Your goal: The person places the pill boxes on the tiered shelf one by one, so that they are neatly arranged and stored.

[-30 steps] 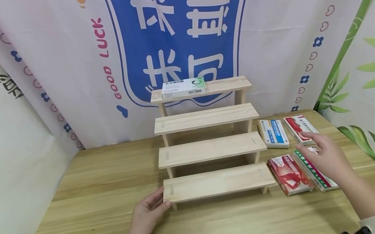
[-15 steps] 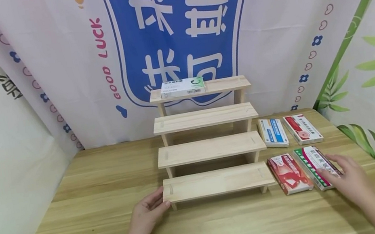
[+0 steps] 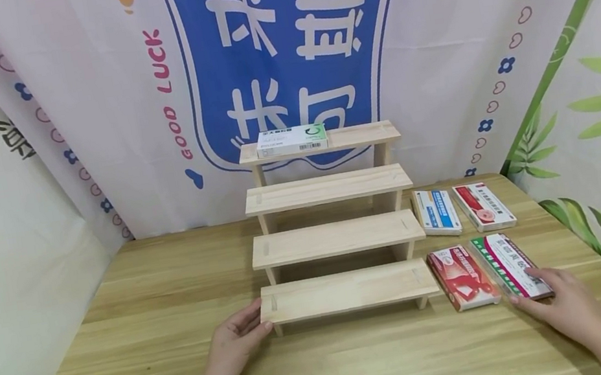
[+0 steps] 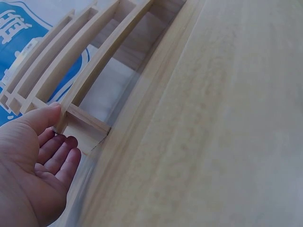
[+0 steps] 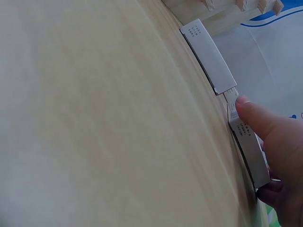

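My left hand [image 3: 238,341] grips the left end of the bottom step of a pale wooden stepped rack [image 3: 346,291], thumb at the front edge; the left wrist view shows the thumb against the rack [image 4: 83,90] and the fingers curled beside it. At the right, my right hand [image 3: 567,306] holds the near end of a green, white and purple medicine box [image 3: 504,263] between thumb and fingers. The right wrist view shows that box's end [image 5: 251,153] between them, low at the table. Left of it lies a red medicine box [image 3: 464,277].
A blue-and-white medicine box [image 3: 437,211] and a red-and-white one [image 3: 484,205] lie behind, right of the rack. On the top step sits a white-and-green box [image 3: 291,140]. Printed cloth [image 3: 446,26] hangs behind the wooden table [image 3: 174,286].
My right hand has come down from above the boxes at the right, moving nearer, and now holds the near end of the green, white and purple box. My left hand stays on the rack.
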Demonstrator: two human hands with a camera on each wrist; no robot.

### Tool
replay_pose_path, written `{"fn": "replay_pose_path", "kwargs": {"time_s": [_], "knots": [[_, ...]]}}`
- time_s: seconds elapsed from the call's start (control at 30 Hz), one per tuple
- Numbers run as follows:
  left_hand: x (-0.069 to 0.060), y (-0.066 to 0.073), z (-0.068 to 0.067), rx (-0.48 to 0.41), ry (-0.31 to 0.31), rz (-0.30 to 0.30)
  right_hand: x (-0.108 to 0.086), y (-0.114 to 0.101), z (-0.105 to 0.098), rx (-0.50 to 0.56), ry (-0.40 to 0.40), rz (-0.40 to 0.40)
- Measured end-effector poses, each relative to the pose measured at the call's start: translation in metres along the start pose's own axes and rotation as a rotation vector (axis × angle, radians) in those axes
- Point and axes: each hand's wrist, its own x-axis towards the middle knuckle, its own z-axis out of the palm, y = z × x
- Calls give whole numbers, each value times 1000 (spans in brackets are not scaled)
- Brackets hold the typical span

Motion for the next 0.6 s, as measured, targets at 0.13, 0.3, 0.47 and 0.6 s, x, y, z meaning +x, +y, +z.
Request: {"fn": "replay_pose_path", "kwargs": {"time_s": [0.13,0.3,0.47,0.6], "knots": [[-1,0,0,0,1,0,-2,2,0,-11,31,24],[-1,0,0,-5,9,-5,-3,4,-2,-39,49,34],[0,-1,0,-6,8,-10,-3,2,-5,-16,36,59],[0,-1,0,-8,5,-7,-1,-2,-11,38,71,75]]}}
